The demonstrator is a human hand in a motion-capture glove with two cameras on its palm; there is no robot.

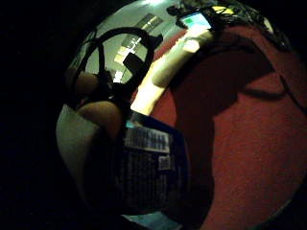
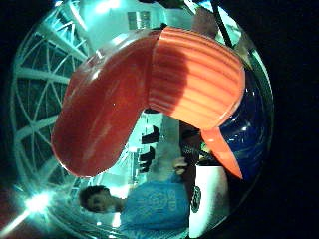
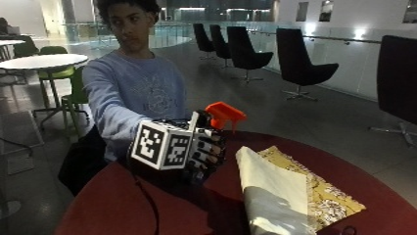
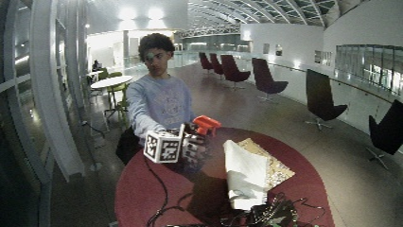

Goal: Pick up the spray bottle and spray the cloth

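Cloth (image 3: 277, 191): lying nearest the outside camera, pale piece folded over a yellow patterned piece, resting flat on the red round table (image 3: 163, 215).

Right hand (image 3: 205, 154): gloved, fingers curling round the spray bottle (image 3: 221, 116) and gripping it, holding it upright just beside the cloth, apparently lifted off the table.

Spray bottle: orange head showing above the glove, nozzle pointing toward the cloth side; blue body (image 2: 251, 124) filling the thumb-side palm view.

Step in hand, as judged: aiming. Doing it well is calling for tilting the nozzle down over the cloth, keeping the bottle near upright, and getting a finger onto the trigger.

Writing: printed label (image 1: 146, 141) on the bottle, text not readable; no brand legible.
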